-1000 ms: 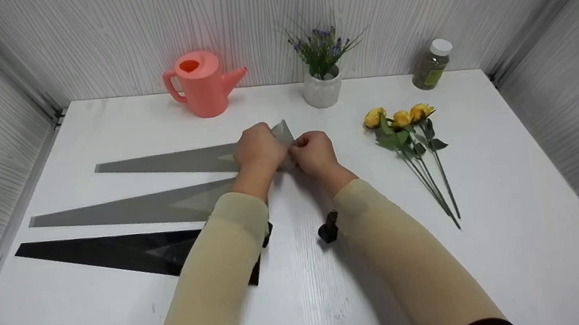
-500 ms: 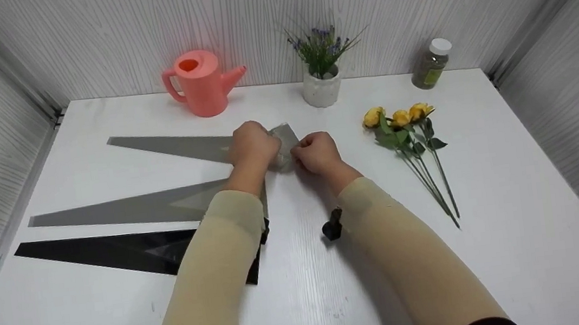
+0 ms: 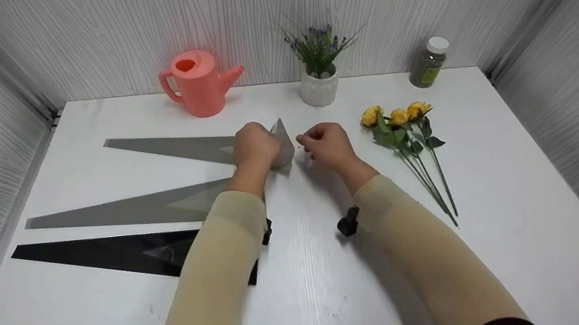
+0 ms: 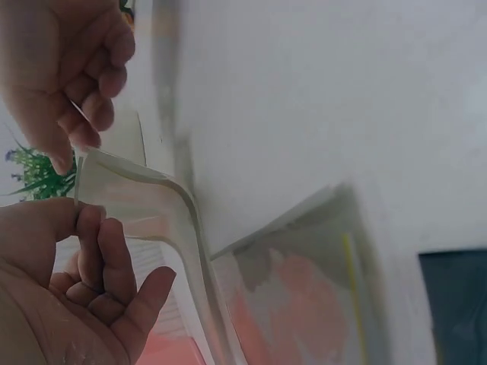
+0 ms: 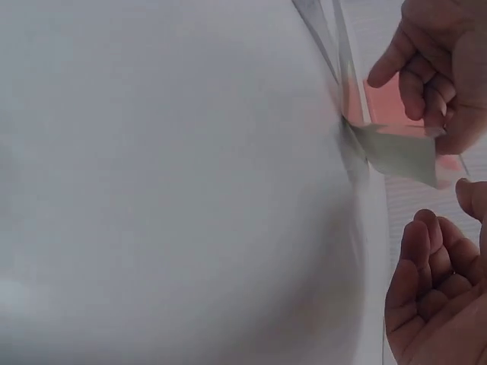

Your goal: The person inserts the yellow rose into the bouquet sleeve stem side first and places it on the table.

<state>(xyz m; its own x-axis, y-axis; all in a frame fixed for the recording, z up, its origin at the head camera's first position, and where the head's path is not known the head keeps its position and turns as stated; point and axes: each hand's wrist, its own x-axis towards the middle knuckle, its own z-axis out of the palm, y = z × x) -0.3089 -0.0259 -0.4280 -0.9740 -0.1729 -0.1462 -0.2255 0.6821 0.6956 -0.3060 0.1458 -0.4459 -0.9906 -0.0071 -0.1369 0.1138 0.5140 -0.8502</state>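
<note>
Since the earlier frame, I see my right hand (image 3: 326, 141) moved off the far gray sheet (image 3: 173, 149), now just beside its end: fingers loosely curled, thumb spread away. Three wood-grain walls (image 3: 107, 47) around one smooth white tabletop (image 3: 515, 186). On it, three long tapered glossy sheets: one black sheet (image 3: 103, 253), two gray, the near gray sheet (image 3: 120, 211) flat. Left hand (image 3: 256, 144) pinches the far one's lifted, bent end mid-table. Behind: one coral watering can (image 3: 202, 88), one potted purple-flowered plant (image 3: 319, 92). Right side: three yellow roses (image 3: 399, 116), one white-capped bottle (image 3: 427, 66).

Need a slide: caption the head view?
Left hand pinches a tapered gray sheet near its wide end; right hand close by, apart.
</note>
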